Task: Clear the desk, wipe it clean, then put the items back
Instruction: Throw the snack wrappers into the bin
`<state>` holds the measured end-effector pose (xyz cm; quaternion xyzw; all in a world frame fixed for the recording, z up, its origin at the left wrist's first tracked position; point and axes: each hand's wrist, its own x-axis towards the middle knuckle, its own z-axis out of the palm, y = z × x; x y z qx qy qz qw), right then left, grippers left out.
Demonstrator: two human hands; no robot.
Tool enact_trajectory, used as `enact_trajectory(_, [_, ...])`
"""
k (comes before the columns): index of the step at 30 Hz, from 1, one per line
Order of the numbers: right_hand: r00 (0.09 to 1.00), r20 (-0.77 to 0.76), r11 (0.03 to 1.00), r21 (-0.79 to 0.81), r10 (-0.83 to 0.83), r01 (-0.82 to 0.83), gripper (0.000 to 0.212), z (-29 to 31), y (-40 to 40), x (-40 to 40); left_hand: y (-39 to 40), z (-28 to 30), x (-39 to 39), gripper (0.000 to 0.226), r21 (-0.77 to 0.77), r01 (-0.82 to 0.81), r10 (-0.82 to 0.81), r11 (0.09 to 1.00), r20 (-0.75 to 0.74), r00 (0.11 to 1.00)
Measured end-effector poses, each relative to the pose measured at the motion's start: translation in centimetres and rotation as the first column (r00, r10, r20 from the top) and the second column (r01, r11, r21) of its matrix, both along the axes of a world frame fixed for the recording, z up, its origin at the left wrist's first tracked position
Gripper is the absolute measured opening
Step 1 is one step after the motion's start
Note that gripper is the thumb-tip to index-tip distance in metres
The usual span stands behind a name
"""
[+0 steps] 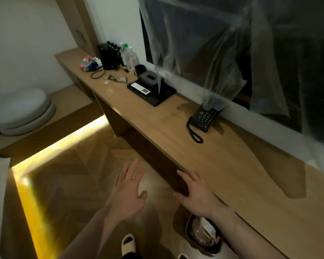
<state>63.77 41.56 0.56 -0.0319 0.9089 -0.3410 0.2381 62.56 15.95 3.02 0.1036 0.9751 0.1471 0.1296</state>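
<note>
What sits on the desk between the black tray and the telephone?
Nothing: in the head view, the desk is bare wood between the black tray and the telephone.

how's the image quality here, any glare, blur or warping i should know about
Head view: dim overall, the brightest spot a yellow light strip along the floor edge; wide-angle bending curves the desk; the plastic sheet over the dark screen catches pale glare; both hands, left and right, look soft, and the far clutter is blurry.

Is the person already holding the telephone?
No: both the left hand and right hand are open and hold nothing, while the telephone sits on the desk.
</note>
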Motion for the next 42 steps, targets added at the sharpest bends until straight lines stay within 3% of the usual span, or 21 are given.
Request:
enact_trajectory(16, [0.998,-0.053,0.997,0.071,0.041,-0.037,0.085,6.2,-15.0,-12.9,-15.6,5.2,-12.3,0.075,-0.049,-0.04,0.034,0.998,-0.115,0.993])
enact_trajectory(29, [0.997,-0.03,0.994,0.087,-0.068,0.07,0.079,7.5,-27.3,-22.9,-29.2,5.9,-26.0,0.074,-0.078,0.002,-0.005,0.997,-0.042,0.999])
enact_trajectory(34, [0.995,-0.003,0.993,0.058,-0.103,0.103,0.081,6.3,-29.0,-29.7,-31.2,5.5,-33.1,0.075,-0.088,0.007,-0.01,0.996,-0.026,1.0])
enact_trajectory(42, [1.0,0.028,0.999,0.034,0.001,-0.002,0.083,5.4,-32.5,-42.7,-35.9,5.7,-43.7,0.075,-0.096,-0.102,0.103,0.99,0.009,0.995])
